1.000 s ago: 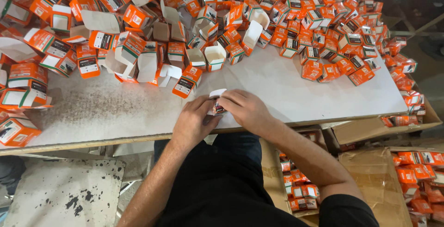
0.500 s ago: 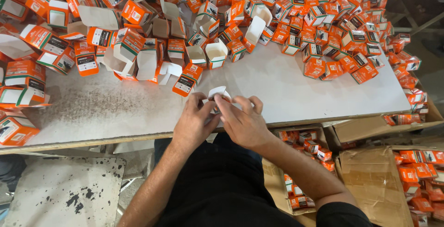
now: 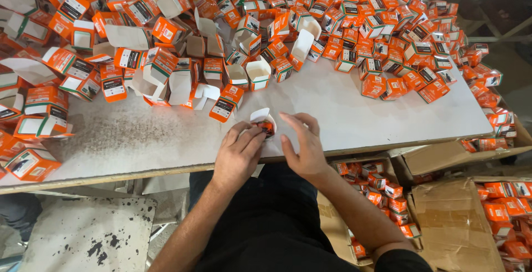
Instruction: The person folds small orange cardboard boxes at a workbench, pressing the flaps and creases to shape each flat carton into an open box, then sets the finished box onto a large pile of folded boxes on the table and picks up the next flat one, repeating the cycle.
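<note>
At the near edge of a white table (image 3: pixel 354 117), my left hand (image 3: pixel 238 153) grips a small orange-and-white carton (image 3: pixel 263 121) with its white flap up. My right hand (image 3: pixel 302 144) hovers just to the right of the carton with its fingers spread and nothing in it. Open cartons (image 3: pixel 257 72) with white flaps lie just beyond my hands. Closed orange cartons (image 3: pixel 388 50) are heaped at the far right.
Orange cartons cover the back and left of the table (image 3: pixel 66 67). Cardboard boxes (image 3: pixel 454 205) holding more small cartons stand on the floor at the right. A paint-spattered white board (image 3: pixel 88 233) lies at lower left.
My right hand has come off the carton and opened, moving slightly right. My left hand still holds the carton at the table's edge.
</note>
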